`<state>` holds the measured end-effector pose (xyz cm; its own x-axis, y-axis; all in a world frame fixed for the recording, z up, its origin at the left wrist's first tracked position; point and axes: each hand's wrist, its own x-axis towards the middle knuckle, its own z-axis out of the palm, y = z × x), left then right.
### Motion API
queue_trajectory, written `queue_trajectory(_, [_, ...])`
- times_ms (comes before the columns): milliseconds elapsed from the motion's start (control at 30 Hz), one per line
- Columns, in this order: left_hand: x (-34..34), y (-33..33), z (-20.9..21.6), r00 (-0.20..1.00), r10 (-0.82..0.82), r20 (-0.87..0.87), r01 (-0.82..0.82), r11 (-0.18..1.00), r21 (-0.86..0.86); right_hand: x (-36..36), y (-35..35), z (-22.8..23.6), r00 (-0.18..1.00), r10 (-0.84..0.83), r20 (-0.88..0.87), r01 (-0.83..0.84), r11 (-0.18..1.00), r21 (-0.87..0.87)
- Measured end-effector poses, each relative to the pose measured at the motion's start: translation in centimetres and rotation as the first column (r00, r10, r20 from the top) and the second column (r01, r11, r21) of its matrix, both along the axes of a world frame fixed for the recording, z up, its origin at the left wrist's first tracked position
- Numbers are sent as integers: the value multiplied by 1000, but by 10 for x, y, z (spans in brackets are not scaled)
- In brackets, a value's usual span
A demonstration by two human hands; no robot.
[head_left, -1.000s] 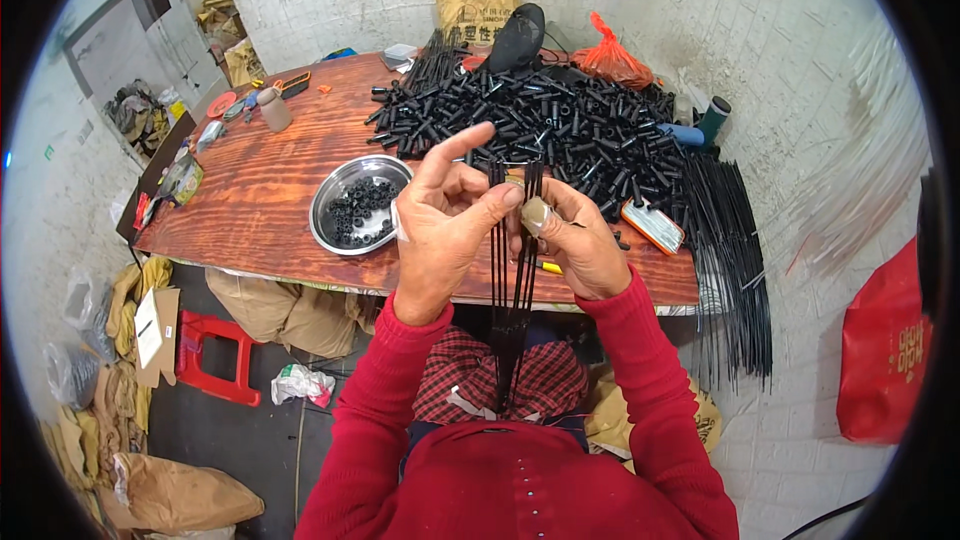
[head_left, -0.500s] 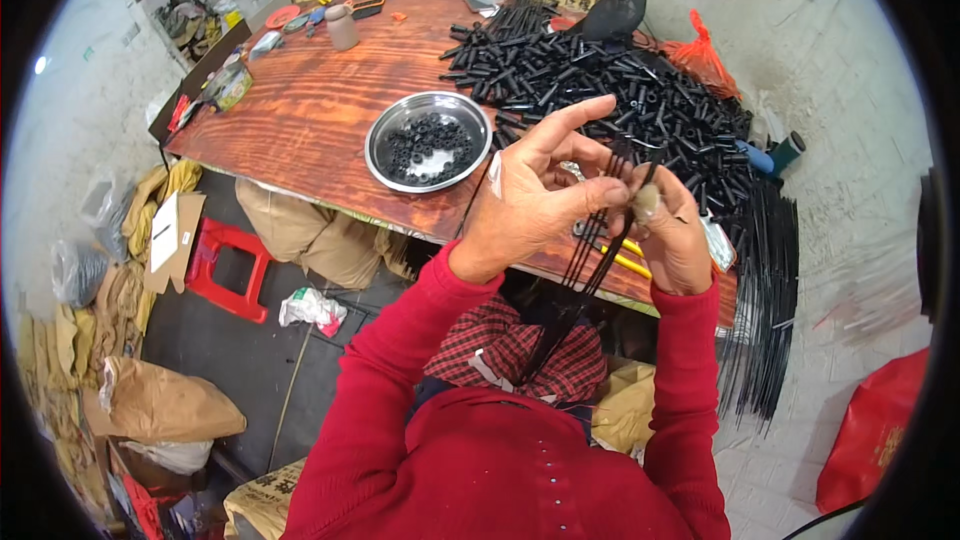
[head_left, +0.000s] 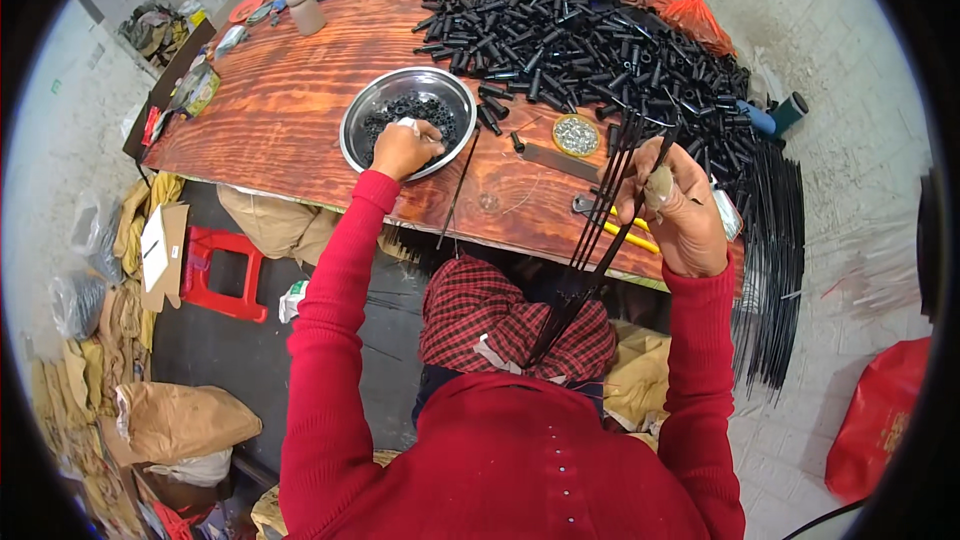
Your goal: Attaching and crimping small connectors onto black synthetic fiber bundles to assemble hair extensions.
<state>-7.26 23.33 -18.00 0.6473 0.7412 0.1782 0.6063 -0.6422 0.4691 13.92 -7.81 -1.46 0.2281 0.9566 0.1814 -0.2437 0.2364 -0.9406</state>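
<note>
My left hand [head_left: 405, 150] reaches into a shiny metal bowl [head_left: 350, 130] of small black rings [head_left: 440, 112]. Its fingers are drawn together among the rings; whatever they pinch is hidden. Raised over the table's front edge, my right hand [head_left: 692, 225] is closed around several thin black rods [head_left: 598, 225]. The rods slant down toward the checked cloth on my lap. A tan wrap [head_left: 659, 186] covers one of that hand's fingertips. Between the hands lie a round yellow dish of small metal pieces [head_left: 577, 136], a flat metal strip [head_left: 558, 161] and a yellow-handled tool [head_left: 635, 237].
A large heap of short black tubes [head_left: 590, 55] covers the table's back right. Long black rods [head_left: 775, 270] hang over its right edge. An orange bag [head_left: 692, 20] sits behind the heap. A jar [head_left: 306, 12] stands at the back left; a red stool [head_left: 200, 285] is on the floor.
My left hand has left the rods beside my right hand and moved left into the bowl. My right hand still grips the rods. The view has shifted slightly, with the table higher in it.
</note>
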Motion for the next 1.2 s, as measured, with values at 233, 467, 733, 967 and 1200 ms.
queue_trajectory(233, [3,19,-16,998,63,20,-62,997,-43,-1,5,-2,1000,20,3,-20,1000,-7])
queue_trajectory(467, [1,17,-8,1000,-2,23,2,1000,-8,1,4,-4,996,72,47,-73,997,19])
queue_trajectory(733, [1,-24,107,644,326,692,494,515,-701,-19,9,14,990,113,81,-109,993,-51])
queue_trajectory(967, [10,-99,230,616,-85,784,761,325,-562,-39,21,14,964,252,88,-254,967,14])
queue_trajectory(1200, [6,-123,226,620,6,785,762,236,-604,-39,18,12,959,265,102,-268,963,19])
